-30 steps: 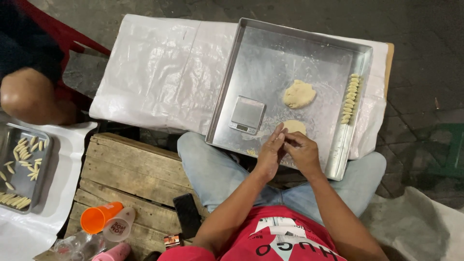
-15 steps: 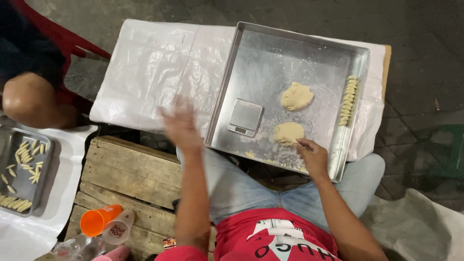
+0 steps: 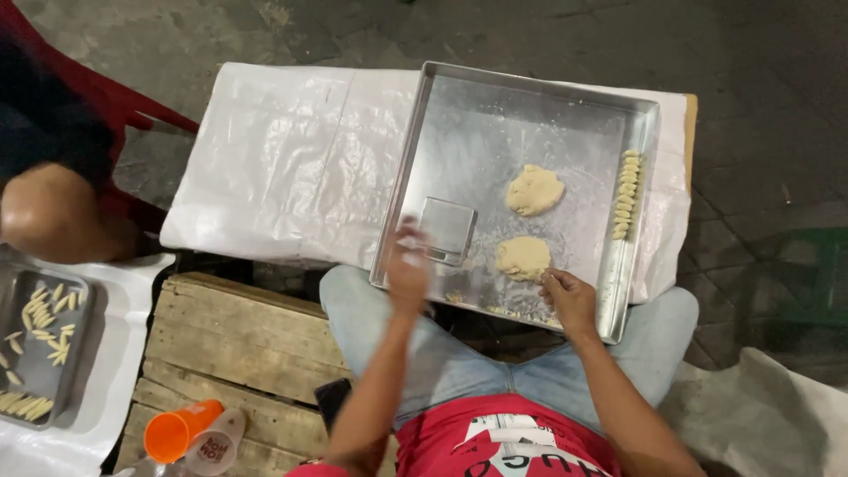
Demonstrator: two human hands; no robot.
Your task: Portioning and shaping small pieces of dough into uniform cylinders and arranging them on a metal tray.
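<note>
A square metal tray [image 3: 530,97] rests on my lap and a low table. In it lie two flattened dough lumps, a far one [image 3: 534,190] and a near one [image 3: 521,258]. Several small shaped dough pieces [image 3: 627,194] line the tray's right wall. A small silver scale [image 3: 446,230] sits at the near left. My right hand [image 3: 570,300] rests on the tray's near edge, fingertips pinched at the near lump's right edge. My left hand [image 3: 408,269], blurred, hovers over the tray's near left corner beside the scale, with nothing seen in it.
White plastic sheeting [image 3: 283,168] covers the table under the tray. A wooden pallet [image 3: 238,327] lies at my left, with an orange cup [image 3: 181,430] on it. Another tray of dough pieces [image 3: 35,353] and another person's knee [image 3: 49,216] are at the far left.
My hands were together over the near lump; the left one swung out to the left and has come back to the tray's near left corner. My right hand stayed by the near lump.
</note>
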